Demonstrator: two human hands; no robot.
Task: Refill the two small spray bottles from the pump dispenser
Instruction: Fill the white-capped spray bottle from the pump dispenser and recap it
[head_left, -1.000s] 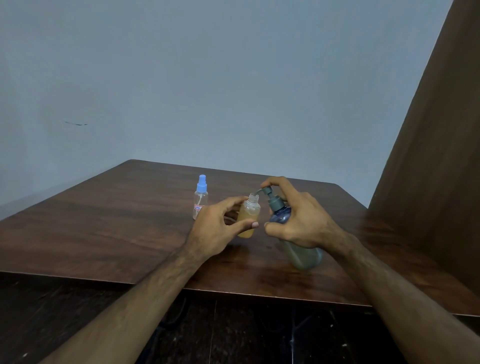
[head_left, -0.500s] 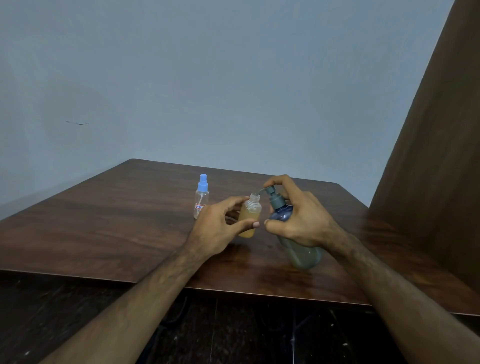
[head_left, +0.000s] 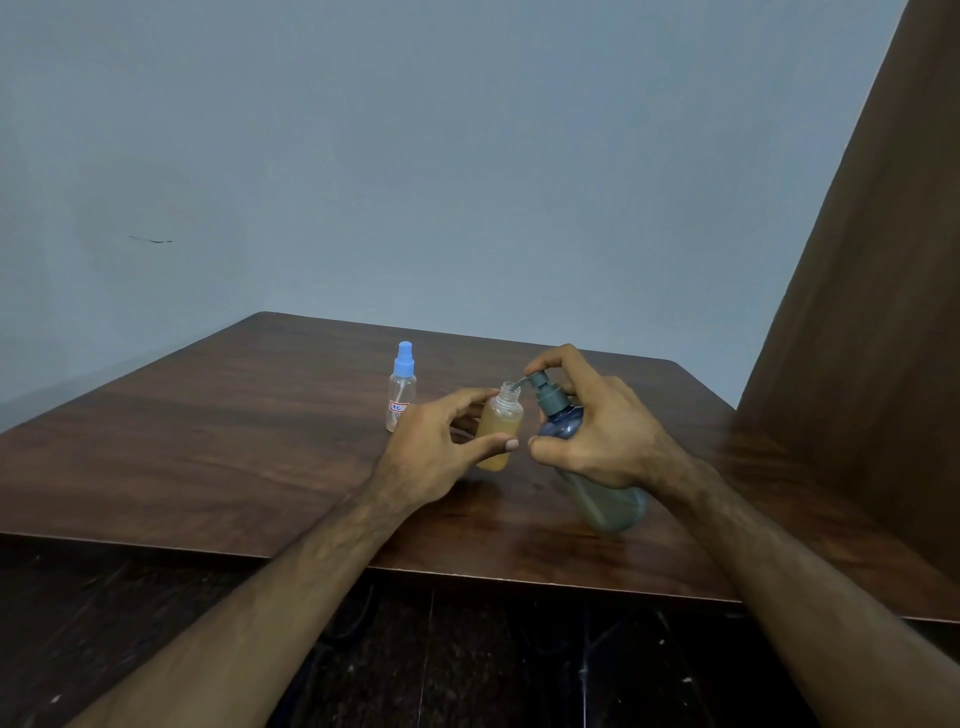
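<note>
Your left hand (head_left: 436, 447) pinches the uncapped spray bottle (head_left: 500, 434) between thumb and curled fingers, holding it upright; it is mostly full of amber liquid, and whether its base touches the tabletop (head_left: 208, 441) you cannot tell. Your right hand (head_left: 597, 431) wraps around the neck of the pump dispenser (head_left: 582, 457), a blue-grey translucent bottle tilted toward the left, with your forefinger curled over the top of the grey pump head. The pump's spout reaches over the open mouth of the spray bottle, right at its rim. Just beyond your left hand, the second spray bottle (head_left: 401, 387) stands upright on the tabletop, clear, with a light blue cap and a small label. Behind the tabletop is a pale blue wall (head_left: 467, 156); a brown wooden panel (head_left: 872, 312) rises at the right.
</note>
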